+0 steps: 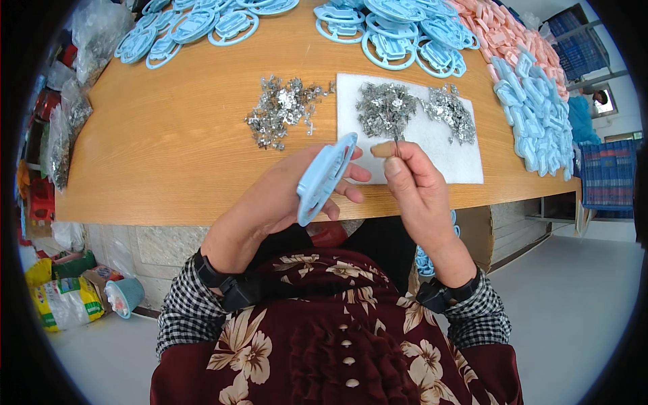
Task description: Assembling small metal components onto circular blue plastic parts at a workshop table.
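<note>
My left hand (273, 192) holds a light blue oval plastic part (322, 181) tilted on its edge, with the fingers behind it partly hidden. To its right, my right hand (422, 192) is closed in a pinch on a thin dark metal tool (397, 140), which looks like tweezers; its tip points at a heap of small silvery metal pieces (386, 108). A tan wrap (384, 149) shows at a fingertip of that hand. The heap lies on a white sheet (415, 165), beside a smaller heap of like pieces (451, 113).
More silvery metal pieces (283, 108) lie on the wooden table (169, 175). Blue oval parts (391, 40) are piled along the far edge. Blue pieces (536, 118) and pink pieces (513, 34) fill the right. Plastic bags (98, 50) stand at the left edge.
</note>
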